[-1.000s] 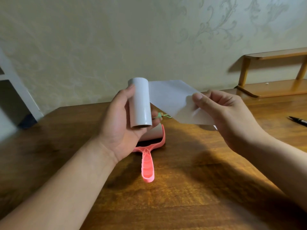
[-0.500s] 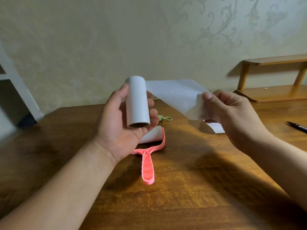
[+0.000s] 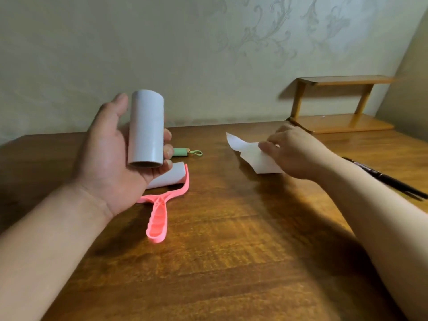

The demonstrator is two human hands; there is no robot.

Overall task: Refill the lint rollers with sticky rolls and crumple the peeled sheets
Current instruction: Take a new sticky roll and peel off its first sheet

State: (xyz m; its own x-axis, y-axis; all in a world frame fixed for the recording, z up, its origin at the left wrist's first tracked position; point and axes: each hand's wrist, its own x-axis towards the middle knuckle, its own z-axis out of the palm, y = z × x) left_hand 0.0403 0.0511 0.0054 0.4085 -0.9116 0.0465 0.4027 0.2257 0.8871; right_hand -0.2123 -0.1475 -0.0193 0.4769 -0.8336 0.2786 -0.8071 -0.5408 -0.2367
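My left hand (image 3: 108, 158) holds a white sticky roll (image 3: 146, 128) upright above the table, its open end facing down. Below it lies a pink lint roller (image 3: 159, 214) with a white roll (image 3: 169, 177) on its head, handle pointing toward me. My right hand (image 3: 294, 151) is low over the table to the right, fingers pinching a peeled white sheet (image 3: 250, 154) that touches the wood and is fully apart from the roll. A small green handle (image 3: 181, 152) with a loop lies behind the pink roller, partly hidden by my left fingers.
The wooden table (image 3: 231, 251) runs up to a patterned wall. A dark pen (image 3: 382, 177) lies at the right beside my right forearm. A small wooden two-tier shelf (image 3: 340, 121) stands at the back right corner.
The sheet has come off the roll. My right hand has carried it down and right onto the table. My left hand still holds the roll up.
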